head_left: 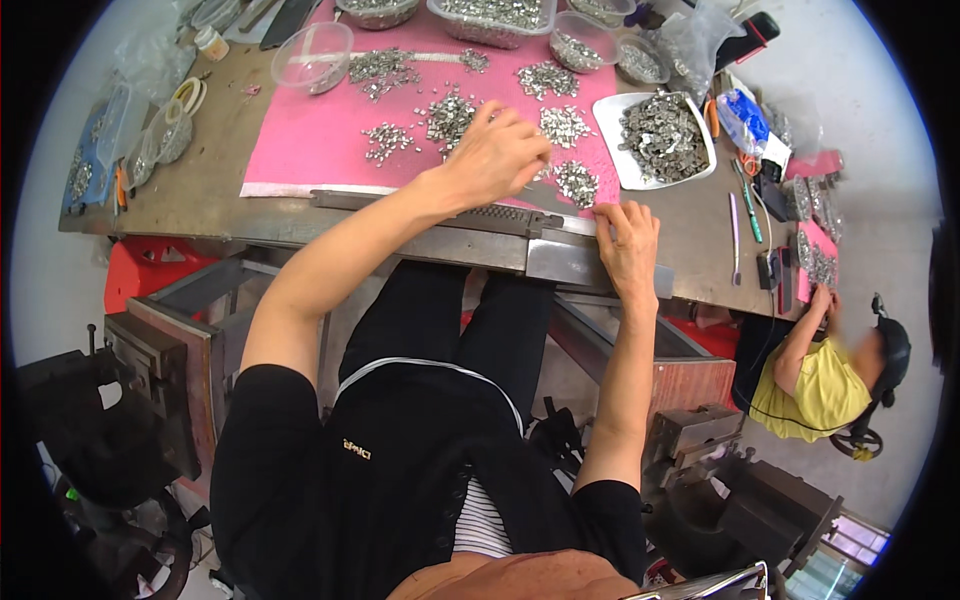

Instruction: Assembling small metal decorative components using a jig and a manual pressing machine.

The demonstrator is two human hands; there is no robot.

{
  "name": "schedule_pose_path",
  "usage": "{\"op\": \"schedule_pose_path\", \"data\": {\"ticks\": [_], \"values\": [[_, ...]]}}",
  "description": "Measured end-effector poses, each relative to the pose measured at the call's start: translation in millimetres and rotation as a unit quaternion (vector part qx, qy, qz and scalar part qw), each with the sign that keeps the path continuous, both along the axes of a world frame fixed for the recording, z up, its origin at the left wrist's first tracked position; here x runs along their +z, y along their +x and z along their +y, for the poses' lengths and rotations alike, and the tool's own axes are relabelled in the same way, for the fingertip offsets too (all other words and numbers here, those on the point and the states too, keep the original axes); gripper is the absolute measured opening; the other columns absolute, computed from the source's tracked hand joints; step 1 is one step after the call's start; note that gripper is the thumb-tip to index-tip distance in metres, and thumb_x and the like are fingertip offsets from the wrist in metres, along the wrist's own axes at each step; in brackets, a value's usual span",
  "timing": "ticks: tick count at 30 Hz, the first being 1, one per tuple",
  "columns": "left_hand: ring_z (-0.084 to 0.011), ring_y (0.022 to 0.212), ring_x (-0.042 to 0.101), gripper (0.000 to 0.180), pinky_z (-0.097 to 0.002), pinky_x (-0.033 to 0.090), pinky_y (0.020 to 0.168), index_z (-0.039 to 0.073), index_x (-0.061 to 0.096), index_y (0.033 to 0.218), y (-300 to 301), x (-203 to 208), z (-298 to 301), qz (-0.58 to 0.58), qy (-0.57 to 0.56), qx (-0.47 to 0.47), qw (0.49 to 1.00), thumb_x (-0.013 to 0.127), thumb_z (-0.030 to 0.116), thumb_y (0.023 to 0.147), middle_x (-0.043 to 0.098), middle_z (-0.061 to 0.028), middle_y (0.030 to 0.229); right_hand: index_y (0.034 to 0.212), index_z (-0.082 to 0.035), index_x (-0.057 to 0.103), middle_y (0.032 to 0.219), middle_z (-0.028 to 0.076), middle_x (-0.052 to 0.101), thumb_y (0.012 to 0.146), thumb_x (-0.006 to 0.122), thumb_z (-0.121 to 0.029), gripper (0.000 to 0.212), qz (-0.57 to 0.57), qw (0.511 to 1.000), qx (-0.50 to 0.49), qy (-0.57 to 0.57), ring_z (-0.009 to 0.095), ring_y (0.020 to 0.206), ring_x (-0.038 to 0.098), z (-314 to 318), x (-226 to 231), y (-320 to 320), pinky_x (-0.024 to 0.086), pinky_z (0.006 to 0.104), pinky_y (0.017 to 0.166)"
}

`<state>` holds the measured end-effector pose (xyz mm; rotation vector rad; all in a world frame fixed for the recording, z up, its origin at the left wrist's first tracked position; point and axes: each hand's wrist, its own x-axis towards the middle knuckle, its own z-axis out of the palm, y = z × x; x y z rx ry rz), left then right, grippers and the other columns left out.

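Observation:
Above the pink cloth (pixel 300 140) my left hand (pixel 497 155) is closed, fingers curled downward among heaps of small shiny metal pieces (pixel 565 125). Whatever its fingertips pinch is too small or hidden to name. A long metal fixture (pixel 500 222) with a row of small slots runs along the table's front edge, just below that hand. At the fixture's right end my right hand (pixel 630 245) has its thumb and fingers drawn together against the metal strip (pixel 578 226). What may lie between those fingers cannot be made out.
A white tray (pixel 650 183) of darker metal pieces stands to the right. Clear plastic tubs (pixel 490 35) line the back. Pliers, a purple stick (pixel 735 235) and bags lie at right. Another person in a yellow shirt (pixel 815 390) works at the far right.

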<state>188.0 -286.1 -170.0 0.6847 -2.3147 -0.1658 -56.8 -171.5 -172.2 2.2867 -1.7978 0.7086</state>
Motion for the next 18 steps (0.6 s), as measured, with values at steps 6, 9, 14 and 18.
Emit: {"op": "schedule_pose_path", "data": {"ticks": [6,9,14,18], "values": [[-0.0237,0.091,0.059,0.006,-0.0451,0.037,0.098,0.010,0.069,0.089,63.1,-10.1,30.5,0.008,0.090,0.059,0.994,0.069,0.015,0.086,0.064,-0.0027,0.087,0.092,-0.008,0.063,0.085,0.007,0.058,0.084,0.069,-0.007,0.009,0.023,1.000,0.003,-0.009,0.028,0.086,0.056,-2.1,-2.2,-1.7,0.041,0.0411,0.078],[-0.0238,0.089,0.058,0.006,-0.0449,0.037,0.096,0.011,0.069,0.088,69.1,-13.7,31.4,-0.009,0.114,0.082,0.990,0.070,0.016,0.085,0.063,-0.0032,0.085,0.090,-0.007,0.061,0.085,0.008,0.059,0.083,0.069,-0.005,0.011,0.020,1.000,-0.001,-0.017,0.029,0.085,0.057,-1.9,-2.0,5.3,0.041,0.0414,0.077],[-0.0233,0.090,0.058,0.007,-0.0449,0.036,0.095,0.012,0.069,0.089,68.4,-9.6,31.4,-0.029,0.154,0.101,0.982,0.071,0.016,0.084,0.061,-0.0033,0.085,0.092,-0.004,0.060,0.094,0.010,0.062,0.080,0.072,-0.001,0.017,-0.165,0.975,0.141,-0.044,0.030,0.086,0.058,-3.6,-0.4,63.7,0.042,0.0409,0.078],[-0.0267,0.094,0.058,0.007,-0.0495,0.035,0.101,0.013,0.071,0.089,68.6,-9.2,35.4,-0.037,0.153,0.117,0.981,0.070,0.017,0.084,0.062,-0.0048,0.088,0.092,-0.004,0.060,0.096,0.011,0.062,0.080,0.073,-0.001,0.018,-0.163,0.975,0.153,-0.023,0.030,0.088,0.058,-2.9,-4.9,89.5,0.043,0.0403,0.080]]}}
